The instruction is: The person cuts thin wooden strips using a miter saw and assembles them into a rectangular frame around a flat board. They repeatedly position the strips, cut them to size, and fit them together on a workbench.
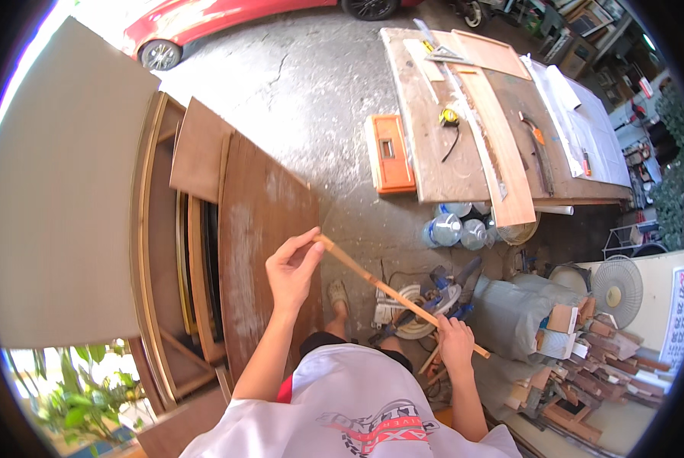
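Note:
A thin wooden strip (pixel 380 285) slants across in front of my body, its far end up at the left and its near end down at the right. My left hand (pixel 294 263) pinches the upper left end between thumb and fingers. Close to the lower right end, my right hand (pixel 455 340) is wrapped round the strip, and a short piece sticks out past it. Beside my left hand leans a large brown wooden panel (pixel 269 206). Below the strip, on the floor, stands a miter saw (pixel 426 305), partly hidden by the strip.
A workbench (pixel 433 172) at the far right bears boards, a tape measure (pixel 449 117) and a handsaw (pixel 536 133). Water bottles (pixel 443 229) and an orange drawer front (pixel 391 153) are beside it. A wood offcut pile (pixel 586 382) and fan (pixel 617 290) stand right; framed panels (pixel 155 229) lean left.

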Tool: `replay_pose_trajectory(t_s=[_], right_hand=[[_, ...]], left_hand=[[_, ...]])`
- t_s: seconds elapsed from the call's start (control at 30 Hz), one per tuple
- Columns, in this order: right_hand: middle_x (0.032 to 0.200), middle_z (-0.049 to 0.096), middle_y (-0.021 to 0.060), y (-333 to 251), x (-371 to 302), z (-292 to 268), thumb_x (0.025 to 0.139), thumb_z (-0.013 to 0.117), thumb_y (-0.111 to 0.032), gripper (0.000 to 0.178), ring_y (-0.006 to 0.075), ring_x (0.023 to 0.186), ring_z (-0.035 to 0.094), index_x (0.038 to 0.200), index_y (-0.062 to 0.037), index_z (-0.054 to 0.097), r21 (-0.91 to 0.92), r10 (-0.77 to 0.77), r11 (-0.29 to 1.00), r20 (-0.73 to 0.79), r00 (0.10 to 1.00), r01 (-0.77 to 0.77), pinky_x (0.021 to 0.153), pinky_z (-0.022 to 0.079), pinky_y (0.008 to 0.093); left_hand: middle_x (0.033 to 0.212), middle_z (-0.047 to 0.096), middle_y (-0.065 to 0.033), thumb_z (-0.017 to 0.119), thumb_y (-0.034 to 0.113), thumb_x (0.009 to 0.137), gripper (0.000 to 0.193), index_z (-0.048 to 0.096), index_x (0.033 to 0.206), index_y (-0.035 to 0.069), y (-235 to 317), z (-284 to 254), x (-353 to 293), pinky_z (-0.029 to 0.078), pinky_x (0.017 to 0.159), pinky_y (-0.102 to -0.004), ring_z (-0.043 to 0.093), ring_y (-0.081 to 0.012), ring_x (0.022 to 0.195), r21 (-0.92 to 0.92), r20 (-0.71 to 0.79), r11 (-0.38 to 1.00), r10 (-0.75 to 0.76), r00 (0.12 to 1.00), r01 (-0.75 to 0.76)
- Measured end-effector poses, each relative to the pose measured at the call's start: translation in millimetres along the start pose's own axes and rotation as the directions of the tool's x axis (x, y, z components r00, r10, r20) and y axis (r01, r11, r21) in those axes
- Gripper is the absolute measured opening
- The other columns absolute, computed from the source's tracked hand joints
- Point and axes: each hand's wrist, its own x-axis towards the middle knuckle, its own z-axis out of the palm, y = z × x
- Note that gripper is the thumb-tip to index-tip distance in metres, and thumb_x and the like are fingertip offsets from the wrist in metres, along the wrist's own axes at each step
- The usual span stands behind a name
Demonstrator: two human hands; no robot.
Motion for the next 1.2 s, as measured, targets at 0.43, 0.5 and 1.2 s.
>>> replay_pose_trajectory(t_s=[0.43, 0.5, 1.2], right_hand=[[0.088, 0.067, 0.0057, -51, 258, -73, 0.089, 0.062, -0.010, 0.027, 0.0268, 0.089, 0.069, 0.114, -0.0137, 0.067, 0.010, -0.198, 0.980, 0.037, 0.980, 0.197, 0.077, 0.052, 0.0425], [0.088, 0.067, 0.0059, -54, 320, -80, 0.088, 0.062, -0.009, 0.025, 0.0269, 0.089, 0.069, 0.113, -0.0137, 0.067, 0.032, -0.231, 0.973, 0.024, 0.973, 0.230, 0.078, 0.052, 0.0422], [0.117, 0.069, 0.0149, -116, 990, -152, 0.093, 0.068, -0.014, 0.033, 0.0360, 0.112, 0.063, 0.126, -0.0066, 0.065, 0.277, -0.167, 0.946, -0.037, 0.985, 0.170, 0.098, 0.049, 0.0484]], left_hand=[[0.092, 0.076, -0.0079, 0.072, 0.005, 0.098, 0.011, 0.074, 0.102, -0.005, 15, -5, 271, 0.060, 0.071, -0.0255, 0.073, -0.0128, 0.082, 0.425, -0.082, 0.874, 0.297, 0.951, -0.236], [0.088, 0.075, -0.0069, 0.072, 0.004, 0.098, 0.009, 0.073, 0.099, -0.005, 17, 1, 328, 0.058, 0.070, -0.0243, 0.073, -0.0116, 0.079, 0.487, -0.072, 0.821, 0.378, 0.923, -0.298], [0.091, 0.071, -0.0056, 0.055, 0.032, 0.110, 0.035, 0.071, 0.097, 0.003, -56, -10, 948, 0.058, 0.077, -0.0310, 0.070, -0.0148, 0.089, 0.318, -0.066, 0.948, 0.007, 0.998, 0.015]])
